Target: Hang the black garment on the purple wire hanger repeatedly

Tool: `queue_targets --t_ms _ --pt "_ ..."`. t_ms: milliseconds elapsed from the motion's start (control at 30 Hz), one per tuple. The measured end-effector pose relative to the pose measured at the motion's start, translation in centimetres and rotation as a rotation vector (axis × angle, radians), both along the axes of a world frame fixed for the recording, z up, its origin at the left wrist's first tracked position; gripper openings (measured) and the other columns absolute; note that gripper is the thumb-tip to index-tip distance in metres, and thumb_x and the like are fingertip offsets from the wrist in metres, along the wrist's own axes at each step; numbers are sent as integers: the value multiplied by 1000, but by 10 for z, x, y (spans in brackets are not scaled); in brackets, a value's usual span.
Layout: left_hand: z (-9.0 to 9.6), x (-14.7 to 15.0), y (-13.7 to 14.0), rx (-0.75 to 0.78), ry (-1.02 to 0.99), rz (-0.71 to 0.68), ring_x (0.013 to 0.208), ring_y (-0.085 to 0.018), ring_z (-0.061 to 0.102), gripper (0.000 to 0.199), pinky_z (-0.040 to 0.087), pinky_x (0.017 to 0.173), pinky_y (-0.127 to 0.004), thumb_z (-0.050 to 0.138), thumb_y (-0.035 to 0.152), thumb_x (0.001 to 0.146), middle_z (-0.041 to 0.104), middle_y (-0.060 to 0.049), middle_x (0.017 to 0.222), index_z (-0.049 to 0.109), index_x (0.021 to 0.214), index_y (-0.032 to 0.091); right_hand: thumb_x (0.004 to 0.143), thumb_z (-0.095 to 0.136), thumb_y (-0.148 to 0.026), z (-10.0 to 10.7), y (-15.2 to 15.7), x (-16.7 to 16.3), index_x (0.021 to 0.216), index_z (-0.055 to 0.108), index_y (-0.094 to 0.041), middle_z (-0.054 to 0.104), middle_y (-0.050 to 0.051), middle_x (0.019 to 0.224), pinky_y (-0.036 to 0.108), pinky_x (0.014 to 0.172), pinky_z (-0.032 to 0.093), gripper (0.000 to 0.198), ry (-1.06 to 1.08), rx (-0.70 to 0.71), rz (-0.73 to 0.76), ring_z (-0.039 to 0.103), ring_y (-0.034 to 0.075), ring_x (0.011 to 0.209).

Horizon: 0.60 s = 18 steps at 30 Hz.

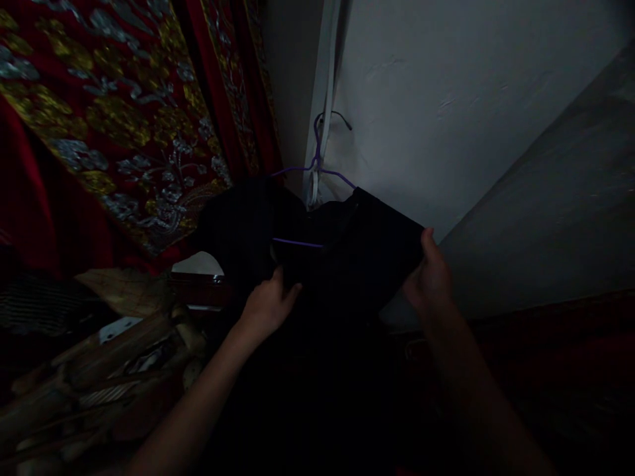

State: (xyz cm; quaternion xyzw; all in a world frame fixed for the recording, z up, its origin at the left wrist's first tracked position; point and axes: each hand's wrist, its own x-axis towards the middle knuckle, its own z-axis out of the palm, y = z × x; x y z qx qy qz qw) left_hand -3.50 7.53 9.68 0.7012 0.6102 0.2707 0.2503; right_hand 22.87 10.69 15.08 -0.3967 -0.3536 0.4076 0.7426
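Observation:
A dark short-sleeved garment (317, 297), nearly black in the dim light, hangs on a purple hanger (342, 177). The hanger's hook is caught at a pale strap (328, 79) by the wall, and its lower bar shows through the open neckline. My left hand (268, 304) grips the front of the garment just below the neck opening, its thumb pointing right; some fingers are lost in the dark cloth. Out at the sleeve on the right, my right hand (430, 274) pinches the edge with the thumb on top, drawing the cloth outward.
Red cloth with gold and silver floral embroidery (124, 119) hangs at the left. Beneath it lies a jumble of wooden poles (99, 360) and other dim items. A pale wall (426, 99) rises behind the hanger. Dark red material (570, 357) shows at lower right.

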Motion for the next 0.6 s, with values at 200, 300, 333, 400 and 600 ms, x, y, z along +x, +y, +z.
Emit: queue_targets --t_ms 200,300,333,400,600 --pt "-5 -18 -22 -1 164 -170 80 -24 70 22 46 69 -31 50 32 98 72 -7 87 69 99 22 85 66 -54 -3 9 2 110 70 -21 69 8 124 40 100 53 41 52 -12 -11 62 24 122" --pt "-6 -13 -35 122 23 -212 77 -19 65 23 46 71 -29 52 33 98 67 -5 87 68 87 22 81 70 -44 -31 14 1 104 69 -19 70 5 114 36 102 50 34 40 -12 -170 64 20 114" --pt "-9 -9 -39 146 -29 -207 75 -18 64 24 46 70 -28 53 34 98 66 -4 86 68 84 21 79 71 -40 -45 10 -4 103 68 -20 70 3 111 35 103 48 32 12 -13 -260 64 18 111" --pt "-18 0 -45 166 -145 -189 73 -17 62 26 46 69 -28 55 35 97 64 -4 82 66 79 19 77 73 -37 -79 -9 -22 107 66 -22 67 1 114 33 106 44 35 -74 -32 -448 61 17 112" --pt "-42 21 -62 180 -423 -120 80 -18 64 21 49 75 -30 58 34 96 67 -3 82 69 84 20 86 60 -62 -159 -94 -112 88 66 -20 67 4 86 31 78 51 43 -152 -337 -43 64 20 84"
